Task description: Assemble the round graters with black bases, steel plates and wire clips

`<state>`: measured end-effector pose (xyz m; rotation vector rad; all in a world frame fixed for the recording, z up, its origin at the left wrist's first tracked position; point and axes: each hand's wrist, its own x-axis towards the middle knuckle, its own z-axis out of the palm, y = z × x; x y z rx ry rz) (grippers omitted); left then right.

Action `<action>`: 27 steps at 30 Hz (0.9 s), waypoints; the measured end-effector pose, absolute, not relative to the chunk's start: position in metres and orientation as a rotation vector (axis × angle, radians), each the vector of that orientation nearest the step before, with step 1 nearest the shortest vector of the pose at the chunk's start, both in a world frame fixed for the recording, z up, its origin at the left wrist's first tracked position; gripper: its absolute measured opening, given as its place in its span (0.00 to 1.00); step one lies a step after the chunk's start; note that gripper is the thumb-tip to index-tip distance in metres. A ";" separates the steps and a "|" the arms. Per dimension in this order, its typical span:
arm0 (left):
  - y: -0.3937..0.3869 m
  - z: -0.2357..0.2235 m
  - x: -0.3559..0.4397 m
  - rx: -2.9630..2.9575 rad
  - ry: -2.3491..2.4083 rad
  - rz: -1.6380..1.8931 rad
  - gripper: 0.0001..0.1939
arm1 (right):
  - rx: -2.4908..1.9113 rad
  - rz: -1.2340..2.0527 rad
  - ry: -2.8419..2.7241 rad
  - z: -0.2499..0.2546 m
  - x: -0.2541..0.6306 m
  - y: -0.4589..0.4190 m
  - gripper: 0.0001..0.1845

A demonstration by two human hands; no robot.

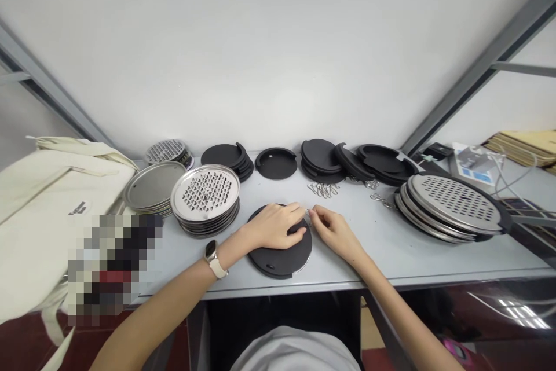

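Observation:
A round black disc with a metal rim (278,258) lies on the grey table (391,249) in front of me. My left hand (275,225) rests on top of the disc, fingers curled and pinching at its far right edge. My right hand (332,229) meets it there, fingertips pinched on a small wire clip (307,213) at the disc's edge. A watch is on my left wrist. A small heap of wire clips (324,188) lies just beyond my hands.
Stacks of perforated metal plates (206,197) and plain metal plates (152,186) stand at the left. Black discs (321,160) line the back. Another plate stack (452,206) is at the right. A cream bag (39,209) lies far left, papers and cables far right.

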<state>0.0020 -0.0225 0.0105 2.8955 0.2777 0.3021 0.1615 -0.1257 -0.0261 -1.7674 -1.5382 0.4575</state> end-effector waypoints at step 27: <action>-0.009 0.002 0.004 2.558 0.287 0.418 0.11 | -1.740 0.384 -1.739 -0.029 0.159 -0.137 0.20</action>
